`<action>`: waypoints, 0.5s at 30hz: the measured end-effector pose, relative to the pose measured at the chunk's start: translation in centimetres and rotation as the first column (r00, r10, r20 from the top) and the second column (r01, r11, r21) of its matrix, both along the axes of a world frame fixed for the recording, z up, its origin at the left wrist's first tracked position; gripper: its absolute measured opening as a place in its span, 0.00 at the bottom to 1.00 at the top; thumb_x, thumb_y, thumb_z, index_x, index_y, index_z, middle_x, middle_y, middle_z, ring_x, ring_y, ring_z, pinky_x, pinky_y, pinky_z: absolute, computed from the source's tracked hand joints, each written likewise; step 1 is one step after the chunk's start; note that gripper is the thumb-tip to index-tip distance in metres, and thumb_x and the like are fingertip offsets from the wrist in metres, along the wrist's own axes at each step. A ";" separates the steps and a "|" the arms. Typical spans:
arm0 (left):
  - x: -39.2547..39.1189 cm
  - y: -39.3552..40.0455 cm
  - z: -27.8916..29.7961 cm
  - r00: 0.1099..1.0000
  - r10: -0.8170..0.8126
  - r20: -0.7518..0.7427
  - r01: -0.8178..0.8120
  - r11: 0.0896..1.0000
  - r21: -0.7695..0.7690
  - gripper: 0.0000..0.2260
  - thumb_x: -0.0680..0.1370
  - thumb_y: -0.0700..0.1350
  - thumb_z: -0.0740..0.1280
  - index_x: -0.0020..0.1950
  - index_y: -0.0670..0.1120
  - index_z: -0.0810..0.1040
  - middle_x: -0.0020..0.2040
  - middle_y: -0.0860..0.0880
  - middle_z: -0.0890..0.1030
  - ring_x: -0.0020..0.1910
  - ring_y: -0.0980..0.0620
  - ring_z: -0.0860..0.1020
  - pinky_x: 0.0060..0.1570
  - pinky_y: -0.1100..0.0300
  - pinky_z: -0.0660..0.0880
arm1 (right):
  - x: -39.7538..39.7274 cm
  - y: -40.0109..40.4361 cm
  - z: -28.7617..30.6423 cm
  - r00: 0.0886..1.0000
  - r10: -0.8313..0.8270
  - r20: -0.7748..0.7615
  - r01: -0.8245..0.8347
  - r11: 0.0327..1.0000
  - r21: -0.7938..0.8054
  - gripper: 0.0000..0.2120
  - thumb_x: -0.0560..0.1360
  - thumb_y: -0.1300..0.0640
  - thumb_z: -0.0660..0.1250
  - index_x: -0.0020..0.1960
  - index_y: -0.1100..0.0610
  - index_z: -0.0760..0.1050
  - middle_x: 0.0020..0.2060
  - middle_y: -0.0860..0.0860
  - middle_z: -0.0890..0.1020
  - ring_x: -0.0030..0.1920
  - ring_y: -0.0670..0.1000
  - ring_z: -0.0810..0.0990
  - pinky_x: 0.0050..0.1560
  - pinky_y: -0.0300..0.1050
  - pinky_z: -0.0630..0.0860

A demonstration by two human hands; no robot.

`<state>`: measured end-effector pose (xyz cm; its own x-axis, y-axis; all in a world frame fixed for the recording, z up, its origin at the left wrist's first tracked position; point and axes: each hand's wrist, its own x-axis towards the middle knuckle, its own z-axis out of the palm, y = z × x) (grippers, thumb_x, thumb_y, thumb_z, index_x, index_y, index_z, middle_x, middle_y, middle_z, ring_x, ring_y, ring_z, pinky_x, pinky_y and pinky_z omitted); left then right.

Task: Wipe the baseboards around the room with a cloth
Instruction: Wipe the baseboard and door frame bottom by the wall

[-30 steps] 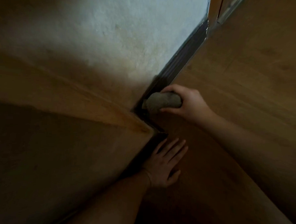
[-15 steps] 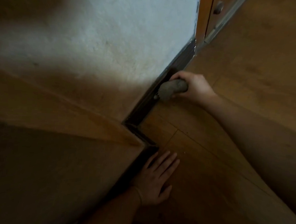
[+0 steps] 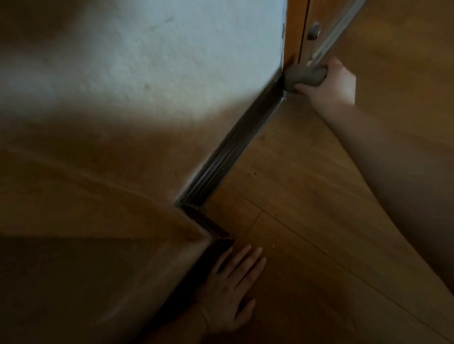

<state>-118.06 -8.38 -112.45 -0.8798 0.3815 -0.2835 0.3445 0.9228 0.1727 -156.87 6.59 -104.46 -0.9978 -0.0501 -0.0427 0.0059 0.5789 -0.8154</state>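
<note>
While the right hand [image 3: 328,83] curls tightly around a bunched grey cloth [image 3: 303,77], pressing it against the far end of the dark wooden baseboard [image 3: 237,146] by the orange door frame [image 3: 295,30], the left hand [image 3: 230,287] lies flat, fingers straight, on the wood-plank floor [image 3: 311,202], likely bracing the reach.

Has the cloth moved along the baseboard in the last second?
Yes. The right hand has carried the cloth along the dark baseboard, away from the wall corner, to its far end by the wooden door frame.
</note>
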 end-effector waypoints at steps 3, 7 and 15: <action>0.0 0.0 0.0 1.000 0.004 0.003 -0.004 1.000 -0.006 0.35 0.78 0.59 0.57 0.82 0.46 0.52 0.82 0.47 0.51 0.81 0.47 0.51 0.73 0.47 0.54 | 5.2 -0.2 -0.8 0.999 0.028 -0.019 -0.028 0.999 -0.027 0.26 0.70 0.49 0.77 0.63 0.55 0.73 0.57 0.47 0.77 0.54 0.44 0.72 0.49 0.31 0.68; 0.0 -0.1 0.0 0.999 0.012 0.050 -0.010 1.000 -0.028 0.36 0.79 0.58 0.58 0.82 0.47 0.50 0.83 0.48 0.49 0.81 0.47 0.48 0.74 0.46 0.51 | 13.3 -2.2 -1.5 0.910 0.413 0.035 -0.407 0.906 -0.116 0.23 0.69 0.50 0.77 0.60 0.46 0.72 0.54 0.42 0.76 0.55 0.42 0.75 0.51 0.28 0.70; 0.0 0.0 -0.3 0.998 0.039 0.041 -0.040 0.999 0.034 0.36 0.78 0.57 0.58 0.82 0.48 0.49 0.82 0.48 0.50 0.81 0.48 0.50 0.75 0.45 0.53 | 19.8 -7.4 -1.0 0.686 0.727 -0.030 -0.723 0.676 -0.140 0.22 0.69 0.50 0.78 0.61 0.50 0.76 0.55 0.48 0.79 0.54 0.47 0.78 0.54 0.41 0.74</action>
<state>-118.03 -8.40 -112.76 -0.8825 0.3572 -0.3058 0.3002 0.9286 0.2182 -137.12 -0.79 -105.50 -0.6447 -0.7644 -0.0052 -0.3483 0.2998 -0.8882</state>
